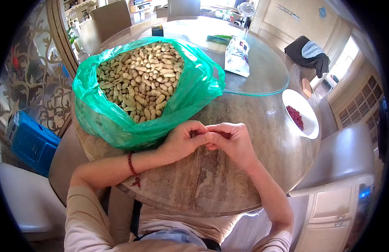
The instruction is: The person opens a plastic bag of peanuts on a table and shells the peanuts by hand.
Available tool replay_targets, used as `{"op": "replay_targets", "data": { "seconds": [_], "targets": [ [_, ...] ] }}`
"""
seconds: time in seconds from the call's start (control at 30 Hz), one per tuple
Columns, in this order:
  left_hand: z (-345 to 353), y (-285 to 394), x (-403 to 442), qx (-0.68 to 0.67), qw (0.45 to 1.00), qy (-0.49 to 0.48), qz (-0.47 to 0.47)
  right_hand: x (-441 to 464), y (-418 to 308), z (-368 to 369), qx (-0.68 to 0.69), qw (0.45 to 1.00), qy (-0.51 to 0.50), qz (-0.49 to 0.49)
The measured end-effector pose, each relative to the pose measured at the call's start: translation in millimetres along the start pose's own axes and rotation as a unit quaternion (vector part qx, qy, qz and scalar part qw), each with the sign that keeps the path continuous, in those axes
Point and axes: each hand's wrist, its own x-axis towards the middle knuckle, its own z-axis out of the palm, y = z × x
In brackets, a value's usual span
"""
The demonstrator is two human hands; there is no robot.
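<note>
The left hand [184,141] and right hand [236,145] meet over the tabletop [219,185], both closed in pinches, perhaps for fine control; I cannot tell what, if anything, they grip. Just beyond, the green bag [100,119] gapes, leaving its peanuts [144,80] reachable. Farther right, 1 white bowl [310,114] keeps small red pieces [295,117] together within its raised wall.

Look left, straight onto an ornate scrollwork screen [31,80], then away past the mottled brown round table [211,185] to brown chairs [112,20] against bright daylight. Now over to the right: cream wall [299,25], glaring opening [347,52], hard to call as window or doorway, and glossy pale chair [341,153] shining above greyish floor [253,229].
</note>
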Motion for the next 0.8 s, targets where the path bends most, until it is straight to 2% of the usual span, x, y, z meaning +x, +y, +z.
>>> {"op": "replay_targets", "data": {
  "seconds": [0.07,0.13,0.17,0.23,0.27,0.43,0.5,0.57,0.67,0.8],
  "targets": [
    [0,7,0,-0.033,0.999,0.019,-0.029,3,-1,-5,0.048,0.999,-0.014,0.006],
    [-2,9,-1,-0.033,0.999,0.015,-0.021,5,-6,-10,0.143,0.988,-0.021,0.062],
    [-3,10,-1,-0.035,0.999,0.012,-0.013,4,-8,-9,0.143,0.988,-0.02,0.062],
    [-3,8,0,-0.022,1.0,0.01,0.011,2,-9,-7,0.066,0.998,-0.018,0.001],
    [-4,7,0,-0.009,0.999,0.008,0.033,1,-9,-7,0.066,0.998,-0.019,0.001],
    [-3,8,-1,0.004,0.999,-0.001,0.035,0,-6,-8,-0.053,0.996,-0.002,-0.07],
    [-3,10,-1,-0.006,1.0,-0.005,0.029,-1,-6,-7,-0.062,0.995,0.001,-0.073],
    [-3,13,-1,-0.014,1.0,-0.01,-0.015,-1,-6,-7,-0.07,0.995,0.005,-0.076],
    [-5,14,0,-0.006,1.0,-0.007,-0.026,-1,-7,-6,-0.071,0.994,0.006,-0.08],
    [-8,10,3,0.009,1.0,-0.021,-0.016,-1,-10,-6,-0.056,0.998,0.01,-0.039]
  ]
}}
